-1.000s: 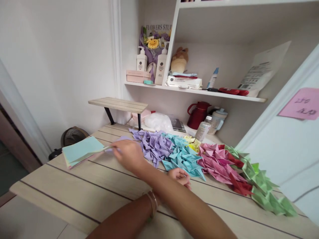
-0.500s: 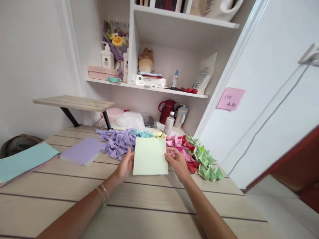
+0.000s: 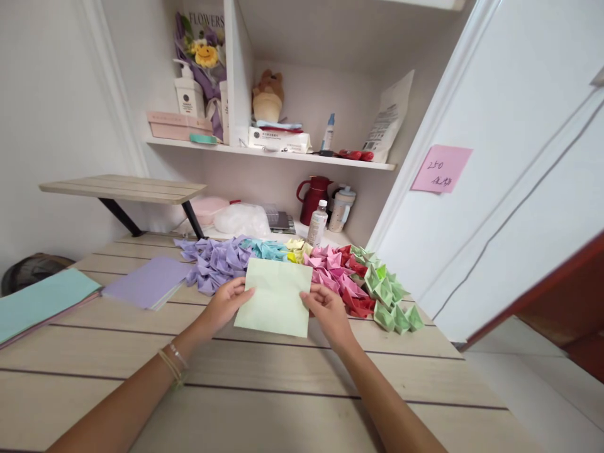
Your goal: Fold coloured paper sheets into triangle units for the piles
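Note:
A square sheet of pale green paper (image 3: 275, 299) is held up above the table between both hands. My left hand (image 3: 229, 301) pinches its left edge, thumb on the near face. My right hand (image 3: 329, 309) grips the right edge in the same way. The fingers behind the sheet are partly hidden. Just beyond it lie folded paper pieces: a purple heap (image 3: 217, 261), some blue ones (image 3: 267, 248), a few yellow ones (image 3: 298, 250), pink ones (image 3: 330, 267), red ones (image 3: 357, 305) and green ones (image 3: 387, 289).
Purple paper sheets (image 3: 146, 280) and turquoise paper (image 3: 47, 299) lie at the left. A small raised wooden shelf (image 3: 125, 187) stands at the back left. A clear bottle (image 3: 318, 224), a red jug (image 3: 314, 198) and a tumbler (image 3: 341, 209) stand behind the folded pieces.
The sheet has tilted and shifted slightly left. My left thumb now lies over its left edge, where the hand was beside it before. The camera view has dipped a little.

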### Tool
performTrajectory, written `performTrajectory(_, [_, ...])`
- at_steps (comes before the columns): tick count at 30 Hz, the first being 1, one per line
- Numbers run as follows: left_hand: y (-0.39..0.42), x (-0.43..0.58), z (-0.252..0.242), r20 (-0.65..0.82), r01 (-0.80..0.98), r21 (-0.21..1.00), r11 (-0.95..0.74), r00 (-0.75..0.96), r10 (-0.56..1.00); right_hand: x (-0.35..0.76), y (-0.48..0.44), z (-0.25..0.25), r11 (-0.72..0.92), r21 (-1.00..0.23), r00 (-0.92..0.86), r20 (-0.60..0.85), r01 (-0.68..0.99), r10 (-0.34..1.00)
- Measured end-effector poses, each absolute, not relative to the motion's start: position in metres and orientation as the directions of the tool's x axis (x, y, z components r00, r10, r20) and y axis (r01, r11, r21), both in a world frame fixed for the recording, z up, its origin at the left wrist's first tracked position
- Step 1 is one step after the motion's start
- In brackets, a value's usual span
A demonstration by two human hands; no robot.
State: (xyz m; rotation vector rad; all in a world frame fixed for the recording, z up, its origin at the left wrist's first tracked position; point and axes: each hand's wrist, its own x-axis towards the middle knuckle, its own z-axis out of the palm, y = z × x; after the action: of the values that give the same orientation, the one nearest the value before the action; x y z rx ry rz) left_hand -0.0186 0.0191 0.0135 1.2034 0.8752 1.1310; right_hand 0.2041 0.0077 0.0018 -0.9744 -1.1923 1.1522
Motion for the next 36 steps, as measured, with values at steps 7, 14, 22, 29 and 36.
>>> performTrajectory(7, [0.020, -0.022, 0.019, 0.071, -0.255, 0.967, -0.032, 0.148, 0.986, 0.207, 0.007, 0.003, 0.174, -0.969, -0.048, 0.184, -0.174, 0.982])
performTrajectory(14, [0.018, -0.017, 0.017, 0.091, -0.236, 0.969, -0.068, 0.089, 0.992, 0.204, 0.005, 0.004, 0.232, -0.964, -0.044, 0.239, -0.130, 0.970])
performTrajectory(22, [0.020, -0.021, 0.015, 0.040, -0.128, 0.991, -0.025, 0.117, 0.992, 0.203, -0.002, 0.006, 0.529, -0.799, 0.068, 0.567, 0.286, 0.821])
performTrajectory(29, [0.014, -0.020, 0.013, -0.277, -0.016, 0.951, 0.307, 0.388, 0.879, 0.203, -0.021, 0.011, 0.738, -0.312, -0.045, 0.907, 0.598, 0.420])
performTrajectory(36, [-0.004, -0.004, 0.019, -0.074, -0.275, 0.938, 0.213, 0.442, 0.894, 0.199, -0.028, 0.007, 0.820, 0.041, -0.377, 0.900, 0.571, 0.217])
